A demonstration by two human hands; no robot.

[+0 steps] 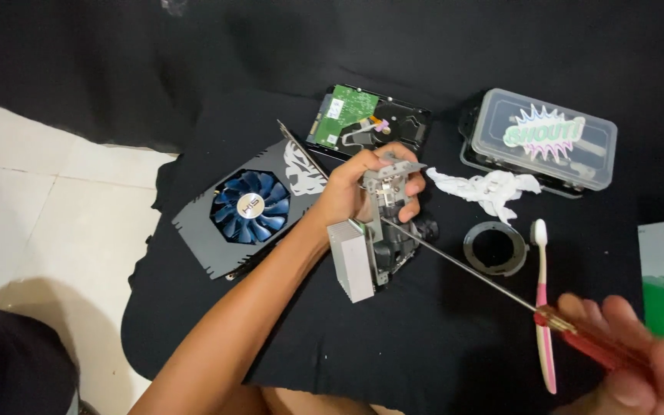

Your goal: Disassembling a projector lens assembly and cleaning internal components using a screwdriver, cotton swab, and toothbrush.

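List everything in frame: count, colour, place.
graphics card: 1, grey with a blue fan, left on the black cloth
hard drive: 1, black with a green circuit board, top centre
plastic case: 1, clear lid over a dark base, top right
crumpled tissue: 1, white, right of centre
metal ring: 1, dark grey, beside the toothbrush
toothbrush: 1, pink with white bristles, right
camera body: 1, grey and black, partly stripped, centre
screwdriver: 1, red handle, tip at the camera body
black cloth: 1, over a white tiled floor
left hand: grips the camera body
right hand: holds the screwdriver, blurred
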